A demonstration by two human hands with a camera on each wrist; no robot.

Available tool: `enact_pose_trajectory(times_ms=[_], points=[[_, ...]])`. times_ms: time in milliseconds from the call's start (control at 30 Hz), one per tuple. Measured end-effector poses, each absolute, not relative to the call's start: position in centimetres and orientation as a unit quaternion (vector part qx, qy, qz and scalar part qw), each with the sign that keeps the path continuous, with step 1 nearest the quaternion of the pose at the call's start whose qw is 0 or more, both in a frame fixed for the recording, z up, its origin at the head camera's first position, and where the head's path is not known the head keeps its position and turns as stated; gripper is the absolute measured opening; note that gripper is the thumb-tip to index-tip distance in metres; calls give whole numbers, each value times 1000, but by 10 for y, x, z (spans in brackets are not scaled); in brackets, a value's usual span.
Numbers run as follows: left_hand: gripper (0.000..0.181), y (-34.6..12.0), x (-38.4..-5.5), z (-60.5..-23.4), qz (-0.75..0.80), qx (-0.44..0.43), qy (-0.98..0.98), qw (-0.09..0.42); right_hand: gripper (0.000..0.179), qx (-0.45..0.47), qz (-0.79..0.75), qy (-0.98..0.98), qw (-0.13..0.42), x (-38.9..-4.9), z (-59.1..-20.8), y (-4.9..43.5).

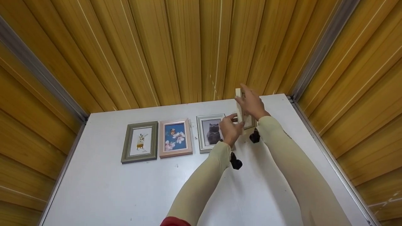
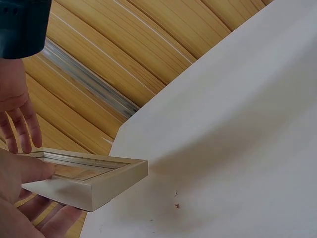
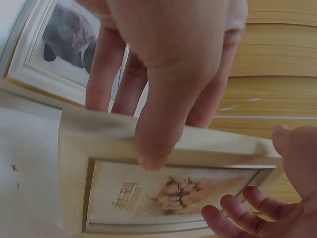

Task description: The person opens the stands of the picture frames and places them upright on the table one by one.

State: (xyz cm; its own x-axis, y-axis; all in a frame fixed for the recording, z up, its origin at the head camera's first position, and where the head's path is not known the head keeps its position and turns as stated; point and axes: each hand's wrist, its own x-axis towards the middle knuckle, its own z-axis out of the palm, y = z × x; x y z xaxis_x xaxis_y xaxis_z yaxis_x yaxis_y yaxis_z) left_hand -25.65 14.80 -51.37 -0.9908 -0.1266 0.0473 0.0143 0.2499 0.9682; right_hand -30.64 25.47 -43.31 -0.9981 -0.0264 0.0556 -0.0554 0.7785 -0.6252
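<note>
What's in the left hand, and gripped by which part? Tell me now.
A cream picture frame; the left hand grips one long side, thumb in front, fingers behind.

Bare hands (image 1: 231,128), close-fitting pale beige sleeves (image 1: 198,183), red cloth (image 1: 175,221) at the left sleeve's upper end, small black wrist devices (image 1: 236,162).

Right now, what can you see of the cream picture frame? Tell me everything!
The cream picture frame is thick, rectangular, maybe painted wood, around a print with brown lettering and a reddish cluster. It's held upright, edge-on in the head view, right of the cat picture. The left hand grips it, thumb on the front, fingers behind; the right hand touches it. I can't tell if it meets the wall.
</note>
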Motion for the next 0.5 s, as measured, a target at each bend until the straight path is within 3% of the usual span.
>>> enact_pose_trajectory(times_ms=[500], points=[[33,146,-256,-515,-598,32,-797,76,65,17,300,-953,48,-309,-438,236]])
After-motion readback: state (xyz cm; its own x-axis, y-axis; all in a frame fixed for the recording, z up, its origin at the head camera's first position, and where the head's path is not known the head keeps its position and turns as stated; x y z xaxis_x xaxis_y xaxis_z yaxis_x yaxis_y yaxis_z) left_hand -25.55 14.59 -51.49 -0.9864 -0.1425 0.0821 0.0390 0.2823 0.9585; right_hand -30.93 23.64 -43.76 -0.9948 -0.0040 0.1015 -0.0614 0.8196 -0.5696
